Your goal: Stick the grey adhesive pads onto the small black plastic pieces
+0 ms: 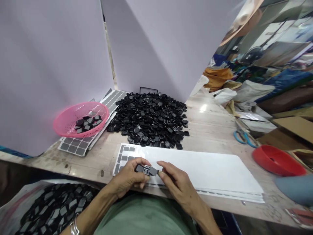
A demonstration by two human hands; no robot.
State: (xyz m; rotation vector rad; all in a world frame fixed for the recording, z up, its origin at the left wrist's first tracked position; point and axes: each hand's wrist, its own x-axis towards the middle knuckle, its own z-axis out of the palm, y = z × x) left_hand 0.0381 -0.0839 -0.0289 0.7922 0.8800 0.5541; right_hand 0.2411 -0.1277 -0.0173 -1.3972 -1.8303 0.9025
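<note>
My left hand (pixel 130 174) is closed, with thumb and fingers pinching a small black plastic piece (pixel 146 170) that has light slotted detail. At its right end is a flat grey rounded-square sticker (pixel 153 171). The thumb and fingers of my right hand (pixel 179 182) come together at the sticker's right edge. Both hands are over the near edge of a white backing sheet (pixel 195 166), whose left end carries rows of grey stickers. Beyond them lies a large heap of black plastic pieces (pixel 151 117).
At the left, a pink basket (pixel 60 125) holds several grey-topped pieces and rests on more sticker sheets (pixel 75 146). A bag of pieces (pixel 58 209) sits below the table edge. Blue-handled scissors (pixel 242 137) and a red bowl (pixel 276 160) are at the right. Pale panels (pixel 151 42) stand behind.
</note>
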